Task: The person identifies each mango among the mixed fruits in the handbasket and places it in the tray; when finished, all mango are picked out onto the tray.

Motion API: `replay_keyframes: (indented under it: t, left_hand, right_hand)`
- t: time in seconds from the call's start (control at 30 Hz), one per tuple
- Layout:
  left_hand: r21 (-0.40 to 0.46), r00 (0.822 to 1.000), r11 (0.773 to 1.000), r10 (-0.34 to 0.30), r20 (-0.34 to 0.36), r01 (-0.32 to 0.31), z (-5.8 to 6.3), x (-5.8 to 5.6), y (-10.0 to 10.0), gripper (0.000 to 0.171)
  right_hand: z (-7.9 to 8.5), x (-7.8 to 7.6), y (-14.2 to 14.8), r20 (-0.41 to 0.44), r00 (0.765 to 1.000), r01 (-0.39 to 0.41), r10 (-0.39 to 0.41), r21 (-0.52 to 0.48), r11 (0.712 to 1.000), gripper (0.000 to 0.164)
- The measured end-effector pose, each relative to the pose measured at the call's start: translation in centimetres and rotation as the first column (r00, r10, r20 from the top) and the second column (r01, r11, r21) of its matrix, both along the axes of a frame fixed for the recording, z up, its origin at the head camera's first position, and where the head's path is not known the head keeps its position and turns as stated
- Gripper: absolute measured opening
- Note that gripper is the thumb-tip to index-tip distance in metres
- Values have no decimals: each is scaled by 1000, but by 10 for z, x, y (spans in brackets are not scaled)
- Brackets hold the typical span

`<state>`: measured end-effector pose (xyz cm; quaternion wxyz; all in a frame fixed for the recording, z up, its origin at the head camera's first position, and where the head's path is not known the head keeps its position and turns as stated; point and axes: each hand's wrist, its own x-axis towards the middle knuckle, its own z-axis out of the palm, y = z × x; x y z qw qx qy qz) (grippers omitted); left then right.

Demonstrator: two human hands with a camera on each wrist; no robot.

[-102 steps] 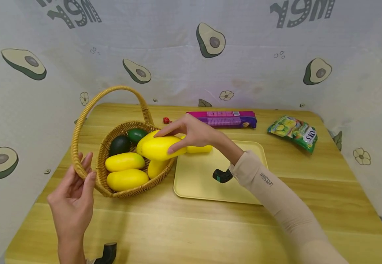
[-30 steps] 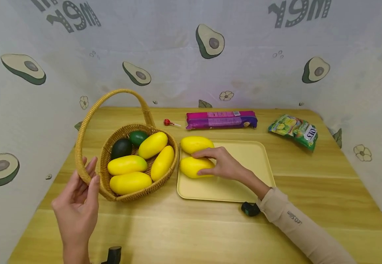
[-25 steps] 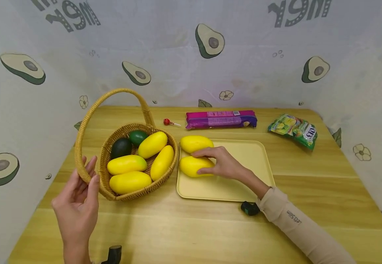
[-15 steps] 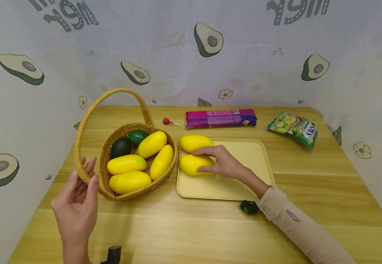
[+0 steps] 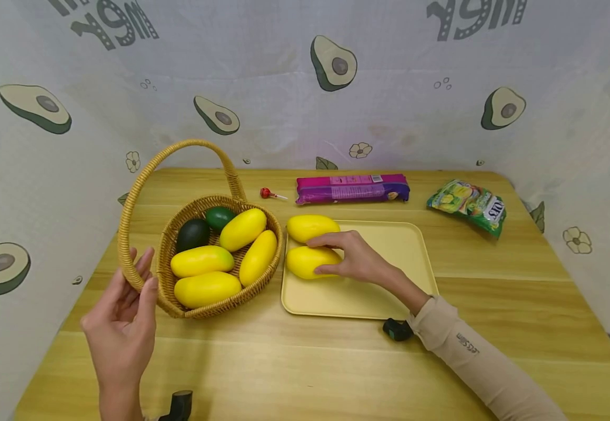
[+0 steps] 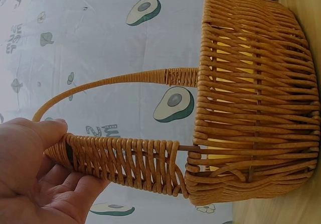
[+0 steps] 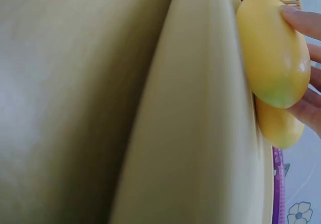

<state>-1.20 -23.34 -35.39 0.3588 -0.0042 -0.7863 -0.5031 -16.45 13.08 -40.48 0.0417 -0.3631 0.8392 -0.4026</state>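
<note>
Progress looks partial to me; one mango (image 5: 309,226) lies free on the tray (image 5: 357,304), and the right hand (image 5: 354,255) has a second mango (image 5: 303,263) there, pinched between thumb and fingers, not yet let go; four yellow mangoes (image 5: 207,290) and two dark fruits (image 5: 192,235) sit in the basket (image 6: 256,108), though whether these are left to shift I cannot tell; the left hand (image 5: 123,327) has its fingers curled round the handle (image 5: 124,231).

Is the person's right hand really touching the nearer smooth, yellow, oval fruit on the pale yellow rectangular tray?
Touching. The right wrist view shows the right hand with its thumb tip on the yellow fruit, no gap between.
</note>
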Motion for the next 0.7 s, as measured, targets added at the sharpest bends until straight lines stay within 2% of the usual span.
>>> replay_keyframes:
  t: [0.27, 0.43, 0.7]
  left_hand:
    - [15, 1000, 1000, -7, 29, 7, 1, 1, -2, 56]
    - [9, 1000, 1000, -4, -4, 4, 0, 1, 0, 52]
    - [5, 1000, 1000, -17, -10, 17, 0, 1, 0, 52]
  right_hand:
    - [0, 0, 1, -37, 999, 2, -2, -8, 1000, 52]
    - [4, 1, 2, -60, 998, 16, -16, -4, 1000, 53]
    - [16, 3, 3, -74, 997, 23, -23, -1, 1000, 52]
